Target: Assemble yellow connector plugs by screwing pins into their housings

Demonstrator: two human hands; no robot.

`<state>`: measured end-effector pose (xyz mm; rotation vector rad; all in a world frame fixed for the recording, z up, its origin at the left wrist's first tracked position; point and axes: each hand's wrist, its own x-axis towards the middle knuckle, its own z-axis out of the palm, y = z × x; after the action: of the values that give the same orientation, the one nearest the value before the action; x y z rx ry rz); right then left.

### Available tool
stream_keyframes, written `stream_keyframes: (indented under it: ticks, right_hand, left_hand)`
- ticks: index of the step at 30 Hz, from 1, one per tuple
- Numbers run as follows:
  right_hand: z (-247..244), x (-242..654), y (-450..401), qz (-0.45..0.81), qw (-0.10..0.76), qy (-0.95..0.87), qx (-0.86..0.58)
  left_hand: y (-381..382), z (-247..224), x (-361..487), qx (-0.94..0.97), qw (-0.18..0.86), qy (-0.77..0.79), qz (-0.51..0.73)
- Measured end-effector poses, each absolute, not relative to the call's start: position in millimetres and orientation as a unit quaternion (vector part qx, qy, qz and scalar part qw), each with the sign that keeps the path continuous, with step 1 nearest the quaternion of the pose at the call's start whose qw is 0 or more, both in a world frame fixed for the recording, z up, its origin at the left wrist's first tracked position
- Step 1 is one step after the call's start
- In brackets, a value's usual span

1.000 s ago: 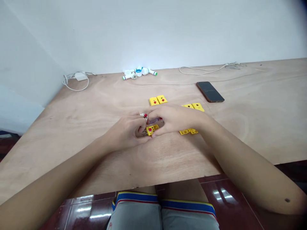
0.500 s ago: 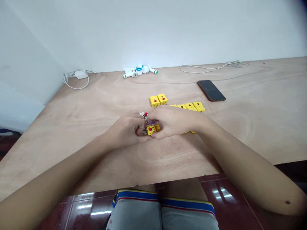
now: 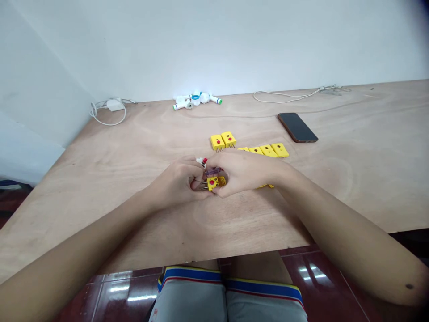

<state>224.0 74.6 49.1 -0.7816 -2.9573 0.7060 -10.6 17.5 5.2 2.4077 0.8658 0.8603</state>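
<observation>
Between my two hands is a yellow plug [image 3: 210,184] with a red button and metal pins pointing left. My left hand [image 3: 177,181] is closed at the pin side, its fingers curled around the pins. My right hand [image 3: 246,170] reaches in from the right, with thumb and fingertips gripping the plug's yellow body. Just behind the plug lies a purple see-through piece [image 3: 212,171], partly hidden by my fingers. Small white, red and black parts [image 3: 202,162] show beyond my left fingertips. Exactly where each fingertip presses is hard to see.
Two yellow plugs with red buttons [image 3: 223,140] lie beyond my hands. Several yellow casings [image 3: 268,150] sit in a row, partly covered by my right hand. A phone [image 3: 297,127], white-blue fittings [image 3: 196,99], a charger cable [image 3: 114,105] and a thin white cable [image 3: 284,98] lie farther back.
The whole view has shifted slightly. Both hands keep nearly the same hold on the yellow plug.
</observation>
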Motion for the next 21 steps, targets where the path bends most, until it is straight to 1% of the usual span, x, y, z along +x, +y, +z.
stream_keyframes:
  ticks: [9, 14, 16, 18, 21]
  right_hand:
    - [52, 223, 67, 0.216, 0.025, -0.943, -0.253]
    - [59, 223, 66, 0.259, 0.053, -0.932, -0.246]
    - [60, 224, 68, 0.279, 0.085, -0.922, -0.255]
    - [61, 225, 71, 0.288, 0.138, -0.908, -0.271]
    - [64, 230, 77, 0.269, 0.22, -0.896, -0.276]
  left_hand:
    - [18, 7, -9, 0.865, 0.224, 0.313, 0.322]
    - [15, 7, -8, 0.86, 0.23, 0.32, 0.323]
    - [15, 6, -8, 0.859, 0.235, 0.321, 0.322]
    - [15, 6, -9, 0.861, 0.235, 0.322, 0.318]
    - [14, 5, -10, 0.862, 0.228, 0.338, 0.301]
